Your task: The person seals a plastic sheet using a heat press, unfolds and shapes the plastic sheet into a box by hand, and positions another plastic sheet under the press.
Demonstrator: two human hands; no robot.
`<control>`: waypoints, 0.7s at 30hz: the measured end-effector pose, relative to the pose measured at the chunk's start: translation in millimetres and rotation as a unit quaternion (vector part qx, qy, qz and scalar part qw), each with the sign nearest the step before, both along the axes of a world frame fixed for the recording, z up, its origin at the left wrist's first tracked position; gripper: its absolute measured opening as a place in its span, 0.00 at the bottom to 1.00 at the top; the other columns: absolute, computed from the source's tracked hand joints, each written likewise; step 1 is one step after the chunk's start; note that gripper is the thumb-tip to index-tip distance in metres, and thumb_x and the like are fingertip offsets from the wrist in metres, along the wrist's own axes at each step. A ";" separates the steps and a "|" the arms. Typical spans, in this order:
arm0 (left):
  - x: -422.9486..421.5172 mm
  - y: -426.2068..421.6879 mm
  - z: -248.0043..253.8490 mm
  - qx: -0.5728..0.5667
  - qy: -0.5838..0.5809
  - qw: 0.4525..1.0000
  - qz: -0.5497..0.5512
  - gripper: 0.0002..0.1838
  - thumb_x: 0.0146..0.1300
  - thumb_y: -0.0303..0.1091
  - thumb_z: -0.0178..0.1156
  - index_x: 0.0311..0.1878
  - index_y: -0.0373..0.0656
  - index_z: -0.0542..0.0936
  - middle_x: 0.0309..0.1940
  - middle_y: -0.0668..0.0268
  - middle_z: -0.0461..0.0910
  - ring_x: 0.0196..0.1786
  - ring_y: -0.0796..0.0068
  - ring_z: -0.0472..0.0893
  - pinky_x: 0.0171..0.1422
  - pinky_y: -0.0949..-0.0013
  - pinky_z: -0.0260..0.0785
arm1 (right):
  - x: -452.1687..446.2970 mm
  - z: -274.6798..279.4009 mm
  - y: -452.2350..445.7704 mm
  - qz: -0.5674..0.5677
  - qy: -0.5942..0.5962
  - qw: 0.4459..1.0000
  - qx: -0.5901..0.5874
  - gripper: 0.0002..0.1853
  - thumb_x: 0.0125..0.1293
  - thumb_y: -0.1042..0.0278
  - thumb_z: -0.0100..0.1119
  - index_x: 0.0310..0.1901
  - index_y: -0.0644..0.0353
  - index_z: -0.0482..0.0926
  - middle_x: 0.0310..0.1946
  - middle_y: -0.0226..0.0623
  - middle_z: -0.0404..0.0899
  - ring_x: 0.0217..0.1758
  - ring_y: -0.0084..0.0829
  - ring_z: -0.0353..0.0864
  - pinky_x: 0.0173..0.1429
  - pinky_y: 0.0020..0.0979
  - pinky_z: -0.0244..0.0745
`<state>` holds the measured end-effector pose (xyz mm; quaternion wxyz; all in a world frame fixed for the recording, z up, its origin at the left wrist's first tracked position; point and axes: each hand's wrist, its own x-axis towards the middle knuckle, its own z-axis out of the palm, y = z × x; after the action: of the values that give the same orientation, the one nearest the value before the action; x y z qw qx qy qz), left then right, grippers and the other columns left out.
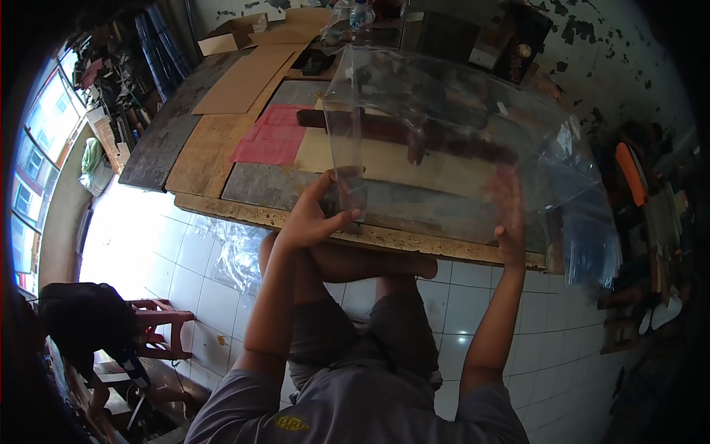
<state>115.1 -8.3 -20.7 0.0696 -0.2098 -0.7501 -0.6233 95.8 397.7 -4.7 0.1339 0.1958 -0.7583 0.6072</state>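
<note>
A large clear plastic sheet [436, 96] stands raised over the workbench, with a narrow folded strip along its left side. My left hand [314, 214] grips the lower left of this sheet, its thumb in front and its fingers partly behind the plastic. At the lower right, my right hand [509, 214] is upright with its fingers stretched out, seen hazily through the plastic. Its palm is against or very near the sheet; exact contact cannot be made out. Through the sheet a dark brown wooden bar [458, 137] shows on the bench.
The worn workbench [200, 163] carries a red patch [274, 133], flat cardboard [240, 78] and a bottle [361, 16]. Clear plastic sheets [588, 237] hang off its right end. Crumpled plastic [237, 255] lies on the floor. Another person [89, 325] is at lower left, near a red stool [163, 318].
</note>
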 end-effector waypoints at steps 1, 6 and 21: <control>0.2 -0.7 -0.6 -0.016 -0.015 1.000 -0.004 0.25 0.63 0.35 0.75 0.57 0.43 0.72 0.75 0.49 0.74 0.77 0.59 0.73 0.78 0.55 0.65 | 0.3 0.5 0.5 0.000 0.001 1.000 0.000 0.77 0.47 0.10 0.66 0.86 0.60 0.46 0.85 0.46 0.55 0.86 0.45 0.59 0.87 0.51 0.52; 3.4 7.5 1.6 0.054 -0.025 0.998 0.025 0.27 0.61 0.35 0.78 0.56 0.42 0.73 0.57 0.60 0.81 0.62 0.71 0.78 0.68 0.63 0.70 | 2.1 1.8 -0.2 -0.001 0.006 1.000 0.001 0.77 0.48 0.10 0.67 0.86 0.61 0.47 0.84 0.45 0.56 0.86 0.44 0.59 0.87 0.51 0.52; 1.5 6.6 6.3 0.033 0.021 0.999 -0.010 0.42 0.60 0.35 0.79 0.74 0.39 0.66 0.68 0.53 0.78 0.73 0.63 0.75 0.77 0.58 0.66 | 0.2 0.8 4.2 -0.004 -0.002 1.000 0.005 0.77 0.45 0.11 0.70 0.87 0.53 0.47 0.84 0.39 0.58 0.85 0.39 0.60 0.77 0.43 0.64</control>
<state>116.6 -1.8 -14.5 0.0861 -0.2279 -0.7257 -0.6435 96.0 401.9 -3.9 0.1337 0.1917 -0.7625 0.6033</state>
